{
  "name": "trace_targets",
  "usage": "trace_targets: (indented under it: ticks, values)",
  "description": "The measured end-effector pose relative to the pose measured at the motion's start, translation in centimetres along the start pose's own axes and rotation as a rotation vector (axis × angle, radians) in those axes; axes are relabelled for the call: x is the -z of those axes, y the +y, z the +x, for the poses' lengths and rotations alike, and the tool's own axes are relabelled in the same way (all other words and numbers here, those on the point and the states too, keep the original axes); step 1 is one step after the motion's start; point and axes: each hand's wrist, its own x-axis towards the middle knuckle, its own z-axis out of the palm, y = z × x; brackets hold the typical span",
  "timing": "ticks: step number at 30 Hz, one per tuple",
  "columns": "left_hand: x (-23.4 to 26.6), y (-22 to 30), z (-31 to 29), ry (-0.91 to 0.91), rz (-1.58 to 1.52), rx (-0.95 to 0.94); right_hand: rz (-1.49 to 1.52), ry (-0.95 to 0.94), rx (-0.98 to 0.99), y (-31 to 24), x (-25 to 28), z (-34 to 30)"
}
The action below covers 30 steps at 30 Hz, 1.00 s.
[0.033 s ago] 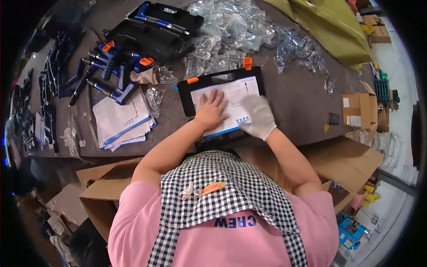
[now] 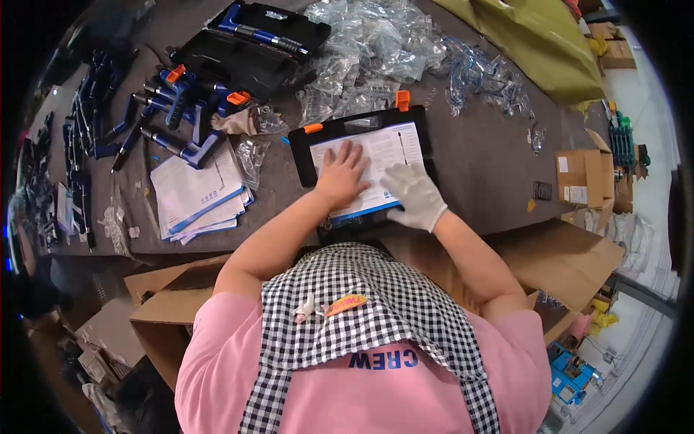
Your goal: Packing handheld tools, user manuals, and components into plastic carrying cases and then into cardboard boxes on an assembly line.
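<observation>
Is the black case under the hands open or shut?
Open: a white leaflet lies inside the case, pressed flat by both hands.

free: bare tabletop [image 2: 484, 166] right of black case [image 2: 318, 155] | blocked: plastic bags [image 2: 376, 50] behind, paper stack [image 2: 195, 192] left

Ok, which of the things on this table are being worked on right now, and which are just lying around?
In hand:
left hand, bare, flat on the white sheet
right hand, gloved, on the same sheet
black case with orange latches, under the sheet

Lying about:
stack of leaflets
blue-handled tools
clear plastic bags
open black case
cardboard boxes
</observation>
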Motion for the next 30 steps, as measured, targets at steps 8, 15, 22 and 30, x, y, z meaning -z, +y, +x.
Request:
trace_targets:
  ticks: [8,15,22,30]
  values:
    - [4.6,-7.8,0.3,0.706,-0.621,0.676,-0.111,0.218,0.259,2.2,-5.8,-0.8]
    - [8.9,-3.0,-3.1,0.322,-1.019,0.468,-0.088,0.178,0.194,3.1,-8.1,-2.1]
    - [4.5,8.1,-11.3,-0.17,0.022,0.144,0.28,-0.029,-0.443,3.5,-10.9,-7.9]
    - [1.5,7.9,-11.1,-0.235,0.153,0.179,0.007,-0.232,-0.19,12.6,-3.2,-15.9]
